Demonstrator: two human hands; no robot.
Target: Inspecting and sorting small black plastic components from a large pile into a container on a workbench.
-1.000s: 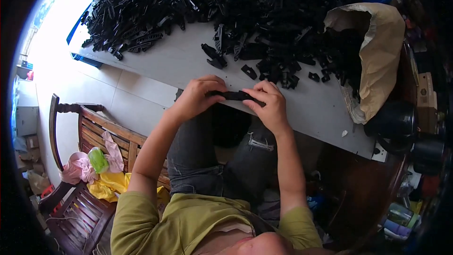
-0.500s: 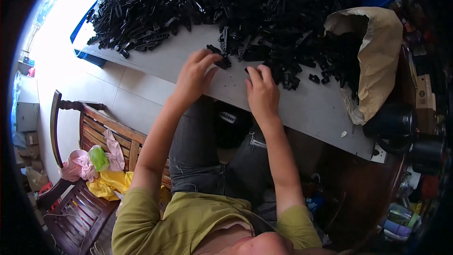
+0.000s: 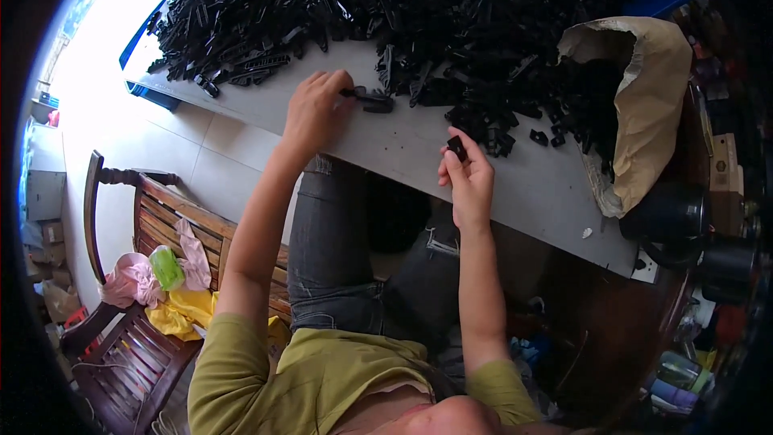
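My left hand (image 3: 316, 111) is over the table's front edge, fingers curled and slightly blurred. At its fingertips is the end of a long black plastic part (image 3: 375, 102), which points right toward the piles. Further right, my right hand (image 3: 469, 181) is turned partly palm up and pinches a small black plastic piece (image 3: 456, 148) between thumb and fingers. Just beyond it lies a heap of small black pieces (image 3: 483, 125). A large pile of long black plastic parts (image 3: 241, 16) covers the back of the grey table (image 3: 531, 193).
A torn brown paper sack (image 3: 656, 105) lies on its side at the right, black pieces at its mouth. Beside it stands a dark mug-like container (image 3: 664, 214). A wooden bench (image 3: 193, 218) with cloths is at lower left. My legs are under the table edge.
My left hand has moved left, and the long part lies more level. My right hand has drawn nearer to me and turned over, showing the small piece in its pinch.
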